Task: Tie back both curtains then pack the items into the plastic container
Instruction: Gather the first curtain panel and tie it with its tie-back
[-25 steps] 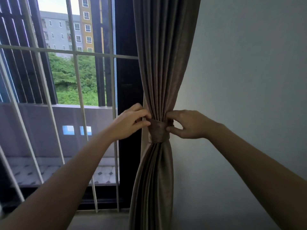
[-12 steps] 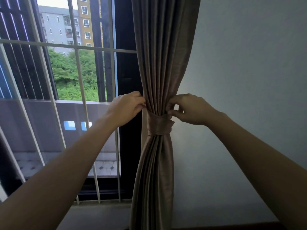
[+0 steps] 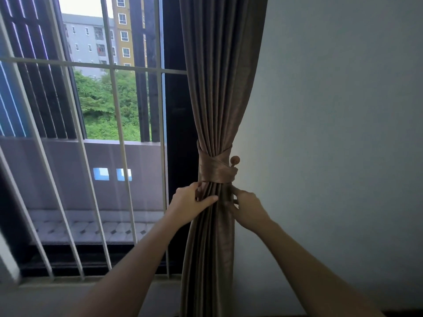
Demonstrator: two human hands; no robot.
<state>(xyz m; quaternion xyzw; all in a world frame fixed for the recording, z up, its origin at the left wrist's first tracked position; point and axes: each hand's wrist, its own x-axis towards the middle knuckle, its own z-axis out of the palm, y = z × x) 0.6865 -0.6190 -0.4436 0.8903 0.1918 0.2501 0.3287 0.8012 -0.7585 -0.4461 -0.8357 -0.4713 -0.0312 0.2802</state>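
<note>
A brown curtain (image 3: 219, 88) hangs gathered beside the window. A matching tieback band (image 3: 216, 169) wraps its waist, crossed over, and hooks on a small round wall knob (image 3: 235, 160). Just below the band, my left hand (image 3: 191, 203) pinches the curtain's left folds. My right hand (image 3: 246, 205) grips the folds on the right side, fingers curled into the fabric. No plastic container or items to pack are in view.
A window with white metal bars (image 3: 114, 124) fills the left, with a dark frame (image 3: 176, 124) beside the curtain. A plain grey wall (image 3: 338, 133) is on the right. A sill (image 3: 91, 280) runs along the bottom.
Both hands dropped from the top of the tieback to the folds under it. The band and wall knob, hidden before by my fingers, show fully now.
</note>
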